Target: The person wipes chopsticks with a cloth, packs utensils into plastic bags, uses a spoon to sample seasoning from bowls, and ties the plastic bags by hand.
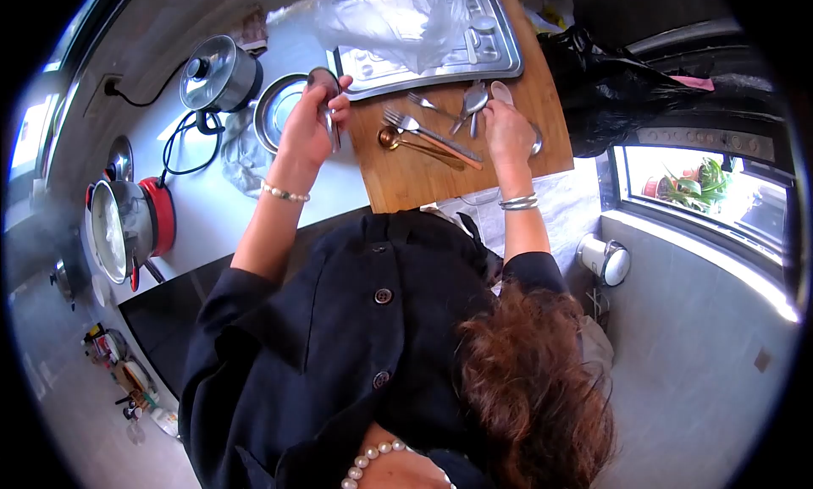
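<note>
My left hand (310, 125), raised at the board's left edge, is closed around metal cutlery (331, 127); a rounded spoon-like end (323, 79) shows above the fingers. My right hand (510, 136) is over the wooden board (381, 180), its fingers closed at a spoon (501, 92) with a pale bowl. Another round metal end (536, 139) shows beside that palm. Between my hands lie forks (401, 121), a gold-coloured spoon (389, 138) and a silver spoon (474, 99), some overlapping.
Beyond the board is a metal stove top (508, 59) with clear plastic (394, 23) on it. A lidded pot (222, 74), a round metal dish (279, 112) and a red-sided pot (161, 216) stand left. Black plastic (605, 82) lies right.
</note>
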`<state>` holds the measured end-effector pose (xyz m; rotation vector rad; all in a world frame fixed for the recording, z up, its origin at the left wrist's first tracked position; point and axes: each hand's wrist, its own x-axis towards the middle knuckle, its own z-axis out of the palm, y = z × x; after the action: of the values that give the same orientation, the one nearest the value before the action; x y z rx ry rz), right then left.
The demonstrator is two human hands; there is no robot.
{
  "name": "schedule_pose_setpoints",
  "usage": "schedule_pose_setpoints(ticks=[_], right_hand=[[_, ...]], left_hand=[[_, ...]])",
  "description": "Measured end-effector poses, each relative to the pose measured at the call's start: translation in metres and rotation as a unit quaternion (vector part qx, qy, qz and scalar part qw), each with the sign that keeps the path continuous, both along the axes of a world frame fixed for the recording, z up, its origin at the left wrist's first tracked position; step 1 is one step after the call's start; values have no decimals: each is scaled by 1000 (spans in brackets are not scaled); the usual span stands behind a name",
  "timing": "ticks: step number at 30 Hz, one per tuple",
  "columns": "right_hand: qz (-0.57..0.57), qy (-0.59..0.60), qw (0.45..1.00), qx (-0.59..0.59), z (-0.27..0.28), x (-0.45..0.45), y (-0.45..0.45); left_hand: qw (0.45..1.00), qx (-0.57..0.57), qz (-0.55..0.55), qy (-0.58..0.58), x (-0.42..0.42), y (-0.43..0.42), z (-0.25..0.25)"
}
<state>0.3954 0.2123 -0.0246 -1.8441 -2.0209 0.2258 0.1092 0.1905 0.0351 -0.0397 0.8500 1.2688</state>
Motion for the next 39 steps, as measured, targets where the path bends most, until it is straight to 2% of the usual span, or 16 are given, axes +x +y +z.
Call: schedule_pose_setpoints(ticks=[2, 6, 10, 13, 16, 19, 22, 25, 28, 31, 34, 37, 39], right_hand=[[-10, -14, 1000, -16, -3, -2, 5], [-1, -5, 1000, -14, -10, -8, 10], [-23, -51, 997, -58, -9, -8, 13], [-24, -70, 994, -77, -11, -5, 13], [-23, -25, 999, -22, 2, -7, 15], [-6, 84, 995, -49, 26, -7, 34], [3, 127, 991, 39, 14, 3, 67], [44, 119, 988, 85, 13, 7, 98], [98, 120, 980, 124, 5, -12, 131], [193, -4, 972, 132, -2, -36, 160], [227, -131, 961, 92, -11, -49, 174], [272, -121, 948, 115, -16, -45, 179], [266, -51, 953, 134, -5, -33, 177]], left_hand=[[999, -27, 21, 11, 3, -5, 5], [999, -36, 21, -28, -4, -14, -4], [995, -63, 18, -80, -7, -22, 1], [994, -38, 9, -106, -13, -27, -8], [994, -7, -21, -103, -11, -29, -11], [997, 22, -55, -43, -1, -32, 2], [997, 46, -63, 25, 13, -40, 19], [994, 75, -77, 2, 9, -46, 13], [996, 52, -62, 23, 13, -53, 13], [997, 55, -50, 18, 20, -59, 12], [998, 27, -21, 48, 24, -63, 14], [997, 12, 6, 72, 26, -67, 21], [997, 10, 33, 67, 26, -72, 23]])
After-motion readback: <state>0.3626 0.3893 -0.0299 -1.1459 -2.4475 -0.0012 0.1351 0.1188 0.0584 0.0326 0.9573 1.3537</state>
